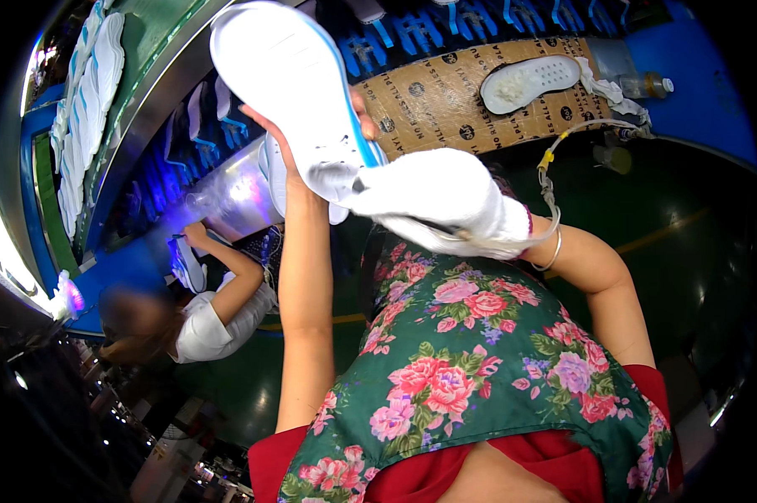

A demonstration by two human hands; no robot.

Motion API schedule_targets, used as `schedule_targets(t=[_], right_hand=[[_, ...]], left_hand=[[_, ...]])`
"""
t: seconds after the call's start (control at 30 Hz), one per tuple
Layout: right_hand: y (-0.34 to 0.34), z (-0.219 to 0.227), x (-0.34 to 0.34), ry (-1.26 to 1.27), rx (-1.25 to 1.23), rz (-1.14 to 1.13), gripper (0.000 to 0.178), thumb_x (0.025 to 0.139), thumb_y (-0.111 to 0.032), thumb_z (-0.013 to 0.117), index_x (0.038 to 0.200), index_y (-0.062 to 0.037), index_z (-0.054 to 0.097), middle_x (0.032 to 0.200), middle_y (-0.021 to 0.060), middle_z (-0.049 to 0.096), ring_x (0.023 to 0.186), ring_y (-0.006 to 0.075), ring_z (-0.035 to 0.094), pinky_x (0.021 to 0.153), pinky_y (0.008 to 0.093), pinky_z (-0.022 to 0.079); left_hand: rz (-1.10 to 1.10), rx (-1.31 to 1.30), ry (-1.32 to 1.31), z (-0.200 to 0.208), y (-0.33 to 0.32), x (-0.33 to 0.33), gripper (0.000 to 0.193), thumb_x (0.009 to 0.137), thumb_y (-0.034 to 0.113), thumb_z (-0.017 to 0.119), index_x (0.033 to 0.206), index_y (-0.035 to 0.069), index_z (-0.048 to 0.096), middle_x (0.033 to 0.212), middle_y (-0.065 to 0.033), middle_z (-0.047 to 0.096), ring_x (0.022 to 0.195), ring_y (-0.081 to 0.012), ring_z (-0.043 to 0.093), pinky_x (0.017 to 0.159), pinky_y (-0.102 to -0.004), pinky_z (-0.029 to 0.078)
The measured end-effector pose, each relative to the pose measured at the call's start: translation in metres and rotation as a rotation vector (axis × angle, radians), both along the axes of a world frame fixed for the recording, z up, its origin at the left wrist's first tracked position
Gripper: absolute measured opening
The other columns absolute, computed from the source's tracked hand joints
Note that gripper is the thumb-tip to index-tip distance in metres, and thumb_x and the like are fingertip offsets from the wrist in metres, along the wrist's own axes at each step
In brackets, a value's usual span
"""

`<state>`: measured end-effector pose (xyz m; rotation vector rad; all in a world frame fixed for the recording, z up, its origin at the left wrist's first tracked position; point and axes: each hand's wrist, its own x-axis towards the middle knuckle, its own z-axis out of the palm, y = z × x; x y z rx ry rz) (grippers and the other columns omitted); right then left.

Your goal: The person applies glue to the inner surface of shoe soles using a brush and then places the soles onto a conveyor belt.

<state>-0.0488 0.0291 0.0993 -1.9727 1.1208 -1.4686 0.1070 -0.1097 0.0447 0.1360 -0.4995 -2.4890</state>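
Note:
My left hand [293, 174] grips a white shoe sole [282, 71] with a blue stripe along its side. The thumb shows at one edge and fingertips curl round the other. My right hand [445, 197], in a white knitted glove, is closed at the near end of that sole. Its fingers are bunched together, and what they hold, if anything, is hidden. Behind my left wrist, part of another white sole [273, 172] shows, mostly covered.
A sole with crumpled white material [529, 82] lies on printed brown cardboard [429, 105]. Beyond, blue-striped pieces [416, 32] stand in a row. A clear bottle [644, 85] and a thin hose [549, 168] are at right. White soles [89, 117] line the left rack; a co-worker [215, 323] handles a shoe.

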Motion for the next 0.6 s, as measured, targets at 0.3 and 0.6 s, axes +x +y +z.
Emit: schedule_targets(t=[0.3, 0.6], right_hand=[[0.004, 0.004, -0.006, -0.097, 0.064, 0.200, 0.029, 0.078, -0.006, 0.076, 0.106, -0.0129, 0.074, 0.097, 0.0082, 0.073, 0.083, 0.0262, 0.071, 0.073, 0.0365, 0.058], [-0.002, -0.002, -0.002, 0.027, 0.126, 0.290, 0.026, 0.079, -0.005, 0.074, 0.104, -0.0112, 0.072, 0.095, 0.0093, 0.071, 0.080, 0.0287, 0.070, 0.070, 0.0365, 0.057]], left_hand=[[-0.387, -0.011, 0.015, -0.005, -0.019, 0.005, 0.104, 0.079, 0.087, 0.037, 0.148, 0.009, 0.041, 0.125, -0.0207, 0.063, 0.096, -0.0415, 0.069, 0.072, -0.0510, 0.061], [-0.268, -0.401, -0.858, 0.012, -0.018, -0.003, 0.076, 0.092, 0.070, 0.045, 0.132, 0.007, 0.062, 0.118, -0.0135, 0.068, 0.103, -0.0177, 0.067, 0.080, -0.0299, 0.057]])
